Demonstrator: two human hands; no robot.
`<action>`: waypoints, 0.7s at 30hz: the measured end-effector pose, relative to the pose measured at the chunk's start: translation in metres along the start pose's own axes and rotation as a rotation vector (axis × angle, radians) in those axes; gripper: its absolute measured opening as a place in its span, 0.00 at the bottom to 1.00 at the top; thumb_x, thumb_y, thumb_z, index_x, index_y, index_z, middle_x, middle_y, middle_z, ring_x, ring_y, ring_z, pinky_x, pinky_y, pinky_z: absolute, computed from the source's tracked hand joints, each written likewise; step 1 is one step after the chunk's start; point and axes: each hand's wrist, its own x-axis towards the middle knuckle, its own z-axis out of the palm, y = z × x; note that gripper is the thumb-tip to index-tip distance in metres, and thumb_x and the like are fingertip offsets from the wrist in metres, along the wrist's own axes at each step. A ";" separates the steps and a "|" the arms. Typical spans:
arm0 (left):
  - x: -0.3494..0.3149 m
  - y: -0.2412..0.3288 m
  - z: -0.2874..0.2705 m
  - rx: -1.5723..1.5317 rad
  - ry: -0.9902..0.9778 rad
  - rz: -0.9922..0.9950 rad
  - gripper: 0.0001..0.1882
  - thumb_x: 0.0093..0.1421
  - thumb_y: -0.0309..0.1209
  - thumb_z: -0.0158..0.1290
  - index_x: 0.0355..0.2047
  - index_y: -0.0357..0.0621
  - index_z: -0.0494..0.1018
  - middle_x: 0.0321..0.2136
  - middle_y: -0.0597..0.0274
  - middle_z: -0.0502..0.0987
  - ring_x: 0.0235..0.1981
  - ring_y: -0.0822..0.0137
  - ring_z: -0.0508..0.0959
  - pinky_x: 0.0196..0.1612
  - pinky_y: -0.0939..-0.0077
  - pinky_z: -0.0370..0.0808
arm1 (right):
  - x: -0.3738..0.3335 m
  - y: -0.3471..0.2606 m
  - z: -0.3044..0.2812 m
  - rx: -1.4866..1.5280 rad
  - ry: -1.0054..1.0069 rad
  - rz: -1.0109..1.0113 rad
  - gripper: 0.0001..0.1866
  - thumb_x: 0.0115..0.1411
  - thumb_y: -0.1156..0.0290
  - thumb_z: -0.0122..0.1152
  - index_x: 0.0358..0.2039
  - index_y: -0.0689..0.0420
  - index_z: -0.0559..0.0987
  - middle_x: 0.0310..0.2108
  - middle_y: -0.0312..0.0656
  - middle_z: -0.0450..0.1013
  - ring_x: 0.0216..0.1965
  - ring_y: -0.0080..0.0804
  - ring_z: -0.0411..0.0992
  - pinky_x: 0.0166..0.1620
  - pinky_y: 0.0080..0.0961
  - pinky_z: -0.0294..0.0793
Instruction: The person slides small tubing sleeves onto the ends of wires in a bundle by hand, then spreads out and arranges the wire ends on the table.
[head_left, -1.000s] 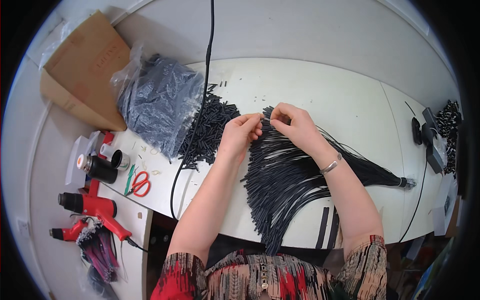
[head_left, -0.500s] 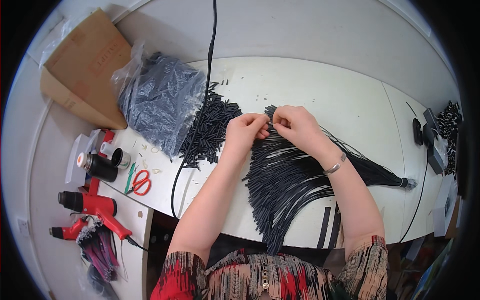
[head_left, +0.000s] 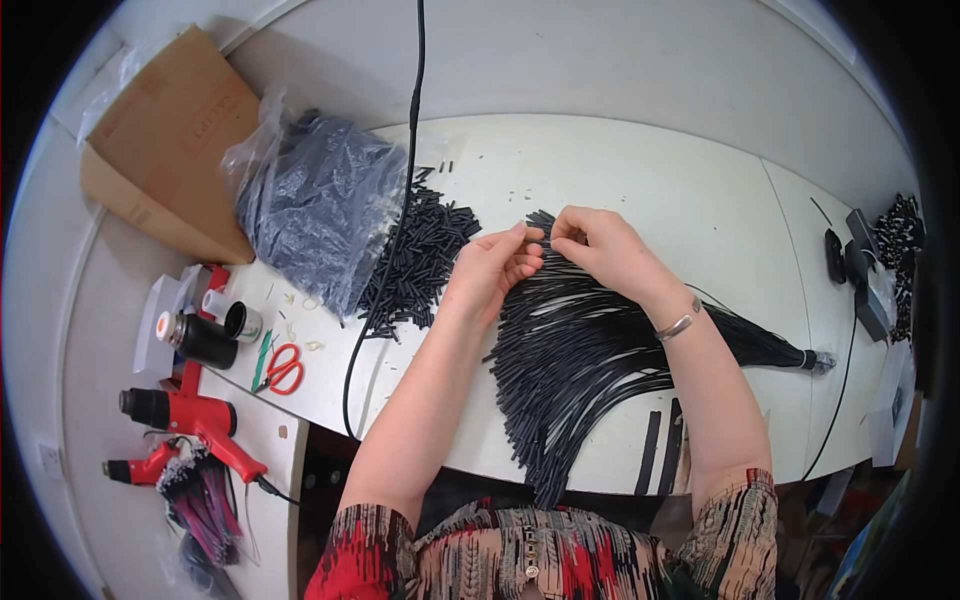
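Observation:
A large bundle of thin black wires [head_left: 570, 345] is fanned across the white table, gathered by a tie at its right end. Thicker black sleeves show along the fan's left edge. Over the far end of that edge, my two hands almost meet. My left hand [head_left: 490, 268] has its thumb and forefinger pinched and the other fingers curled; what sits between the fingertips is too small to name. My right hand [head_left: 607, 250] is closed in a pinch just beside it, over the wires, its held piece hidden by the fingers. A pile of short black tubes [head_left: 425, 255] lies left of my left hand.
Behind the tubes lean a clear plastic bag [head_left: 320, 200] and a cardboard box [head_left: 165, 140]. A black cable [head_left: 412, 150] hangs down across the table. Red-handled scissors [head_left: 285, 369], a black bottle [head_left: 205, 340] and a red heat gun [head_left: 195, 415] are at left. Black adapters [head_left: 868, 290] lie far right.
My left fingers have spread slightly, showing more of the curled ones. My right hand has shifted a little to the right, its pinch kept. The wire bundle stays in place.

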 end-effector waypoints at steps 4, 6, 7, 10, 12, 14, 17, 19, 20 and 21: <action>0.000 0.000 0.005 0.000 -0.017 -0.017 0.16 0.70 0.36 0.53 0.45 0.32 0.78 0.30 0.64 0.80 0.29 0.75 0.79 0.38 0.83 0.78 | -0.001 0.002 -0.001 0.014 0.004 -0.007 0.08 0.61 0.69 0.61 0.35 0.61 0.79 0.28 0.45 0.78 0.30 0.38 0.76 0.38 0.31 0.74; 0.001 -0.001 0.003 0.002 -0.017 -0.010 0.16 0.70 0.36 0.53 0.45 0.32 0.78 0.31 0.64 0.80 0.29 0.75 0.79 0.37 0.83 0.78 | 0.000 0.003 0.001 0.023 -0.003 -0.012 0.08 0.61 0.69 0.61 0.35 0.62 0.79 0.28 0.45 0.78 0.30 0.38 0.76 0.38 0.31 0.74; 0.001 -0.002 0.002 0.002 -0.016 -0.009 0.16 0.70 0.36 0.53 0.45 0.32 0.78 0.31 0.64 0.80 0.29 0.75 0.79 0.37 0.83 0.78 | 0.000 0.003 0.001 0.032 -0.009 -0.015 0.08 0.61 0.70 0.61 0.35 0.62 0.79 0.28 0.46 0.78 0.30 0.38 0.76 0.38 0.31 0.74; 0.003 -0.004 0.000 -0.045 -0.030 -0.017 0.17 0.71 0.37 0.51 0.45 0.32 0.78 0.30 0.63 0.80 0.29 0.76 0.79 0.36 0.84 0.79 | 0.000 0.004 0.002 0.043 -0.011 -0.017 0.09 0.61 0.70 0.61 0.35 0.63 0.79 0.29 0.46 0.78 0.30 0.37 0.76 0.38 0.31 0.74; 0.004 -0.004 0.002 -0.097 -0.062 -0.012 0.18 0.72 0.38 0.50 0.45 0.31 0.77 0.30 0.63 0.80 0.29 0.76 0.79 0.36 0.84 0.79 | 0.000 0.005 0.002 0.049 -0.007 -0.021 0.09 0.61 0.70 0.61 0.35 0.63 0.79 0.29 0.46 0.78 0.30 0.37 0.76 0.37 0.31 0.74; 0.004 -0.003 0.002 -0.095 -0.064 -0.013 0.18 0.72 0.38 0.49 0.45 0.31 0.77 0.30 0.63 0.80 0.29 0.76 0.79 0.36 0.84 0.79 | 0.000 0.005 0.002 0.056 -0.004 -0.025 0.09 0.61 0.69 0.61 0.35 0.63 0.79 0.29 0.46 0.78 0.30 0.37 0.76 0.37 0.31 0.74; 0.004 -0.003 0.001 -0.071 -0.065 -0.016 0.18 0.73 0.38 0.48 0.45 0.32 0.76 0.30 0.64 0.80 0.29 0.76 0.79 0.37 0.85 0.79 | 0.001 0.003 0.002 0.041 -0.012 -0.011 0.09 0.61 0.69 0.61 0.35 0.62 0.79 0.29 0.46 0.79 0.31 0.37 0.76 0.37 0.31 0.74; 0.005 -0.003 0.000 -0.049 -0.067 -0.019 0.17 0.73 0.37 0.48 0.45 0.33 0.76 0.31 0.65 0.80 0.29 0.77 0.79 0.37 0.85 0.79 | 0.001 0.003 0.002 0.052 -0.021 0.005 0.05 0.61 0.75 0.61 0.34 0.65 0.77 0.26 0.38 0.75 0.29 0.21 0.69 0.35 0.23 0.71; 0.005 -0.004 0.000 -0.039 -0.055 -0.013 0.17 0.73 0.37 0.48 0.44 0.33 0.76 0.30 0.65 0.80 0.29 0.77 0.79 0.37 0.85 0.79 | 0.001 0.003 0.003 0.052 -0.021 0.005 0.05 0.61 0.75 0.61 0.34 0.65 0.77 0.26 0.38 0.75 0.29 0.21 0.69 0.35 0.23 0.71; 0.005 -0.005 0.001 -0.028 -0.042 -0.007 0.16 0.72 0.36 0.49 0.44 0.33 0.77 0.30 0.65 0.80 0.29 0.77 0.79 0.37 0.85 0.79 | 0.001 0.004 0.003 0.051 -0.018 0.002 0.06 0.61 0.75 0.61 0.34 0.65 0.77 0.26 0.38 0.75 0.29 0.21 0.69 0.35 0.23 0.70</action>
